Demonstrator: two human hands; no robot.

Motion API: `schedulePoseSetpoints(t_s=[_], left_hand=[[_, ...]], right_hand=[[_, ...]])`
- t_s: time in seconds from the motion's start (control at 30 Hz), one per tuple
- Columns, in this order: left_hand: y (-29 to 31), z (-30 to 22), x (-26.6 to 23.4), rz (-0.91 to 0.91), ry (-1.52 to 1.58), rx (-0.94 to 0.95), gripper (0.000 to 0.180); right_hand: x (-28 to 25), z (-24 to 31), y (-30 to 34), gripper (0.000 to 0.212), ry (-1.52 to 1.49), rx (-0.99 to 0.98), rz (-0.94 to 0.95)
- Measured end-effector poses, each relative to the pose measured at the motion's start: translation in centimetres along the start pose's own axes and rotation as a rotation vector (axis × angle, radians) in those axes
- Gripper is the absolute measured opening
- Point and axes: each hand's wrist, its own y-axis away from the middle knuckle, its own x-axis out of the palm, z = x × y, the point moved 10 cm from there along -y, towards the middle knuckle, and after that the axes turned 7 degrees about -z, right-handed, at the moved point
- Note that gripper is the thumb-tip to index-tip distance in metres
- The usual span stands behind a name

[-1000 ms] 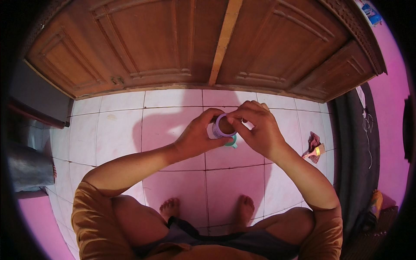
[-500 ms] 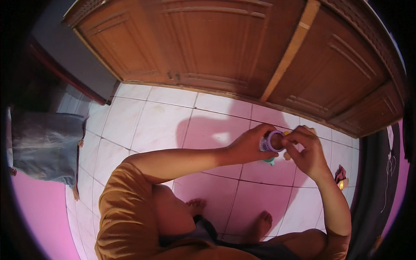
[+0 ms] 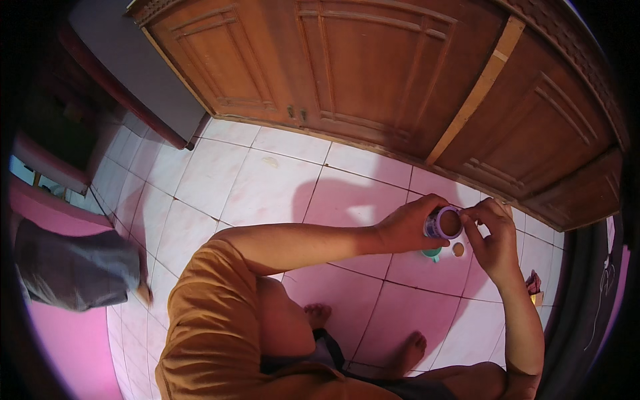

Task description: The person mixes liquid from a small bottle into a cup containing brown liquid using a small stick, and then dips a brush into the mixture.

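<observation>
My left hand (image 3: 415,223) is wrapped round the side of a small purple-rimmed container (image 3: 434,229), its mouth tipped toward me. Something brown (image 3: 452,223) shows inside the mouth. Close by on the right, my right hand (image 3: 492,239) has its thumb and forefinger pinched together at the rim; whatever they hold, if anything, is too small to tell. Below the container, a teal-green object (image 3: 432,254) is partly hidden by my left hand. Beside it appears a small round pale piece with a tan centre (image 3: 459,249).
A brown wooden cabinet (image 3: 373,73) runs along the far side of the white tiled floor (image 3: 223,180). Grey-blue cloth (image 3: 77,267) hangs at the left, near a grey panel (image 3: 143,60). A maroon and gold item (image 3: 535,287) lies beyond my right forearm. My bare feet (image 3: 410,350) are below.
My right fingers have drawn back from over the container's mouth to its right rim, uncovering more of the brown inside. The whole view has shifted, placing most things slightly farther right.
</observation>
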Motion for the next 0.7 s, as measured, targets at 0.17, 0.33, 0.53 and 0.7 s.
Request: schedulePoseSetpoints(t_s=[0.17, 0.33, 0.53, 0.7], left_hand=[[0.3, -0.1, -0.1, 0.010, -0.013, 0.015, 0.070], [0.3, -0.1, -0.2, 0.020, -0.016, -0.019, 0.071], [0.1, -0.4, 0.3, 0.049, -0.023, -0.029, 0.074], [0.1, -0.4, -0.2, 0.046, -0.030, -0.002, 0.071]], right_hand=[[1.0, 0.0, 0.2, 0.007, -0.162, 0.058, 0.052], [1.1, 0.2, 0.5, 0.007, -0.212, 0.055, 0.126], [0.0, 1.3, 0.2, 0.012, -0.089, -0.144, 0.013], [-0.4, 1.3, 0.1, 0.011, 0.079, -0.204, -0.049]])
